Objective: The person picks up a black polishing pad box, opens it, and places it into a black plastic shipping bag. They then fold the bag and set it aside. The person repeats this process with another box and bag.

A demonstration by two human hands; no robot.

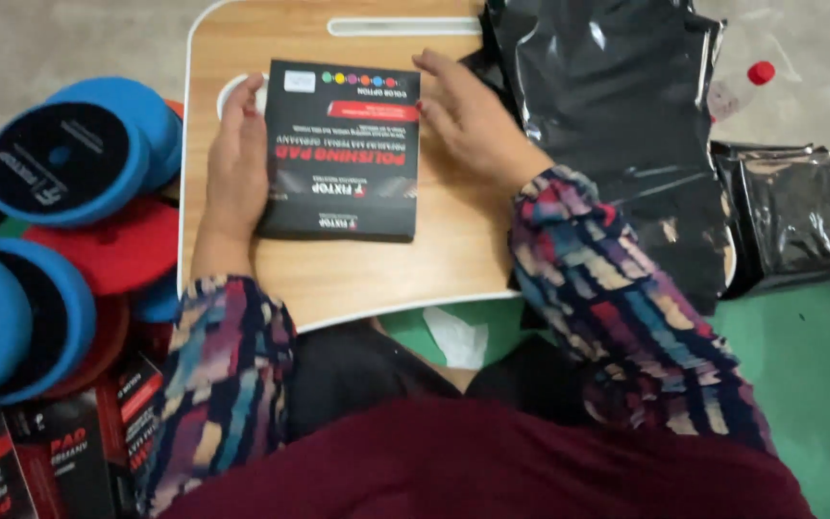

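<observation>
A flat black box point(341, 149) with a red band and a row of coloured dots lies on a small wooden lap table point(338, 274). My left hand point(237, 159) rests flat against the box's left edge, fingers stretched along it. My right hand point(468, 115) presses against the box's upper right corner, fingers together and touching its side. Both sleeves are multicoloured patterned fabric. The box sits flat, held between the two hands.
Shiny black plastic bags point(617, 106) lie over the table's right side, with more bags point(790, 216) on the green floor. Blue point(79, 154) and red point(122, 250) round foam pads pile up at left. Several black boxes point(60, 452) lie bottom left. A red-capped bottle point(740, 86) lies top right.
</observation>
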